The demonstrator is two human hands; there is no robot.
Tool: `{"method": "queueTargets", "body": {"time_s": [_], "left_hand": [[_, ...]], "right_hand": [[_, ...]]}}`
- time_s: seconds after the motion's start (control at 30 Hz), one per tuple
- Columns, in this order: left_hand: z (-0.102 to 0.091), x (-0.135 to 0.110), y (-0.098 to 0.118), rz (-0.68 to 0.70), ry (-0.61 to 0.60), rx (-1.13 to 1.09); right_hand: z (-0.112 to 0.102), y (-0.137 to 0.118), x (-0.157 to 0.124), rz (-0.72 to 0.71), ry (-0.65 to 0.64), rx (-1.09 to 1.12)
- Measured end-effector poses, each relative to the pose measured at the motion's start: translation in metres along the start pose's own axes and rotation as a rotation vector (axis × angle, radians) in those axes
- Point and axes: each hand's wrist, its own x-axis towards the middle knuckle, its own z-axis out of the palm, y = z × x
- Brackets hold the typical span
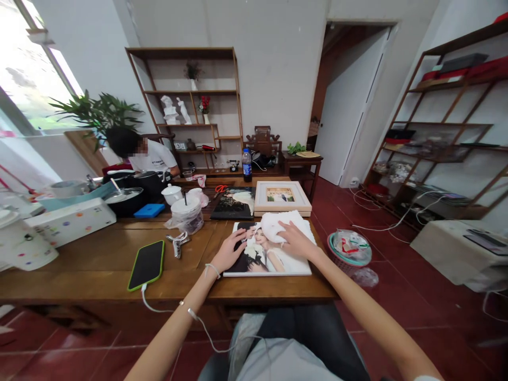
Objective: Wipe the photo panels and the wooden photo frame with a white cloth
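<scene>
A wedding photo panel (pixel 273 263) lies flat near the table's front edge, showing a couple. My left hand (pixel 230 251) rests at its left side with the fingers stretched over the picture, holding nothing. At the panel's upper right, my right hand (pixel 294 239) presses a bunched white cloth (pixel 271 226) against the surface, its fingers bent over the fabric. The cloth covers part of the picture's upper right. Just behind stand a dark photo panel (pixel 227 210) and a pale framed photo (pixel 260 199), which lies flat.
A phone (pixel 146 266) with a cable, a metal Y-shaped piece (pixel 178 243) and a bagged tub (pixel 186 214) are to the left. Orange scissors (pixel 220 188) and a blue-capped bottle (pixel 246 166) are farther back. Another person (pixel 156 156) sits far left. A basket (pixel 342 259) stands right of the table.
</scene>
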Motion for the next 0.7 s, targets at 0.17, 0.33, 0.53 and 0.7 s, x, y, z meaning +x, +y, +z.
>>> {"method": "queueTargets", "body": {"time_s": [0.17, 0.33, 0.53, 0.7], "left_hand": [[0.001, 0.000, 0.000, 0.000, -0.002, 0.008], [0.001, 0.000, 0.000, 0.007, 0.000, 0.009], [0.000, 0.000, 0.001, 0.014, -0.010, 0.012], [0.000, 0.000, 0.002, 0.008, -0.022, 0.014]], "right_hand": [[-0.001, -0.035, -0.051, -0.074, -0.040, 0.061], [-0.005, -0.058, -0.092, -0.119, -0.063, 0.108], [0.001, -0.026, -0.065, -0.095, -0.012, 0.085], [0.012, 0.019, -0.018, -0.012, 0.071, 0.047]]}}
